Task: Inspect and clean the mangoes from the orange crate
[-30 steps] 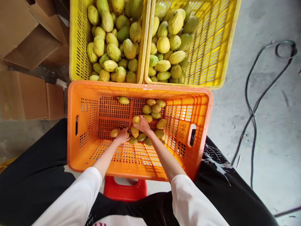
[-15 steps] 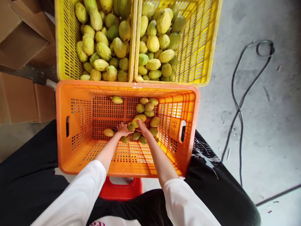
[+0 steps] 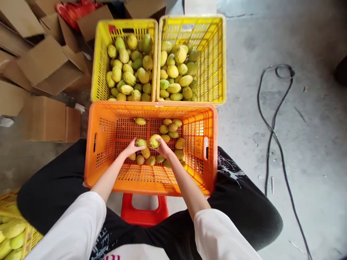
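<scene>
Inside the orange crate (image 3: pixel 154 188), my left hand (image 3: pixel 131 147) is closed around a greenish papaya (image 3: pixel 140 143). Just to its right, my right hand (image 3: pixel 163 148) grips a paler yellow papaya (image 3: pixel 154 141) between thumb and fingers. Both fruits are lifted over the crate floor, a small gap between them. Below my left hand's fruit lies a yellow-brown papaya (image 3: pixel 145 153). Several more papayas rest along the near side and in a cluster (image 3: pixel 172 127) at the right. A single papaya (image 3: pixel 140 121) lies against the far wall.
Two yellow crates (image 3: pixel 94 68) (image 3: pixel 222 65) of papayas stand beyond the orange one. Cardboard boxes (image 3: pixel 48 117) pile up at the left. A red stool (image 3: pixel 144 216) is under the crate's near edge. A black cable (image 3: pixel 271 131) loops across the floor. More papayas (image 3: pixel 13 231) show lower left.
My hands have drawn apart slightly, each now with a papaya plainly visible in it. The view has pulled back, bringing the whole yellow crates and the lower-left fruit into sight.
</scene>
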Tool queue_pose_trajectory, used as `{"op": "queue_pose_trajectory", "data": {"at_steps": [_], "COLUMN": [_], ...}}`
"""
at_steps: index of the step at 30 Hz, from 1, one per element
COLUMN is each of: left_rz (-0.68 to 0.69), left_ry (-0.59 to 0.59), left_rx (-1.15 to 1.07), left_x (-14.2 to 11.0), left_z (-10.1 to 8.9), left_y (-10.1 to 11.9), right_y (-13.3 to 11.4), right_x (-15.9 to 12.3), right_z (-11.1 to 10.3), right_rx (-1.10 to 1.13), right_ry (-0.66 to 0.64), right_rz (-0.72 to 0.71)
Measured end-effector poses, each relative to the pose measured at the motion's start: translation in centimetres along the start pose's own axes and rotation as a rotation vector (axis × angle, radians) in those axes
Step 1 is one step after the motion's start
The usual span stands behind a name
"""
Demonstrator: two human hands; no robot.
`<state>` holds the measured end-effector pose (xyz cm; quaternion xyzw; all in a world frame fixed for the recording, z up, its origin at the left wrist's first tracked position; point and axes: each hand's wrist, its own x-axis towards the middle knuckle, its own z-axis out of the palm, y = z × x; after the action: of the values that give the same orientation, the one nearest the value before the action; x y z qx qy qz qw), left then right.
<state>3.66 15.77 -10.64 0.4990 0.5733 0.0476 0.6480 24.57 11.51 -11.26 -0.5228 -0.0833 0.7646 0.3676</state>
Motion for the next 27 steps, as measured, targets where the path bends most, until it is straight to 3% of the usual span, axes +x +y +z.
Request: {"op": "queue_pose_trajectory", "data": {"at_steps": [3,7,10,13,18,22,27], "left_rz": [0.087,0.130,0.154,0.148,0.014,0.010,0.111], "left_ry": [-0.117,-0.147,-0.137,-0.078,0.073,0.050,0.036], "left_rx": [-0.127,-0.262,-0.373,-0.434,-0.584,-0.464,-0.518], "left_x": [-2.1,-6.2,-10.7,-15.5,-21.1,-23.2,-22.9], "left_z": [-2.9,-5.5,-6.2,-6.2,-4.9,-2.4,-0.4], "left_y": [4.7,11.0,13.4,12.8,7.9,5.3,5.4], "right_y": [-2.2,-5.2,-6.8,-7.2,-4.2,0.2,3.1], "right_x": [-2.6,-7.3,-11.6,-15.9,-21.2,-22.4,-22.3], "right_z": [1.9,4.3,5.6,5.7,3.5,3.2,5.8], "right_rx": [0.024,0.006,0.001,-0.034,0.038,0.212,0.343], "right_ry": [-0.143,-0.239,-0.250,-0.201,-0.056,0.083,0.124], "right_rz": [-0.026,-0.112,-0.212,-0.270,-0.241,-0.177,-0.181]}}
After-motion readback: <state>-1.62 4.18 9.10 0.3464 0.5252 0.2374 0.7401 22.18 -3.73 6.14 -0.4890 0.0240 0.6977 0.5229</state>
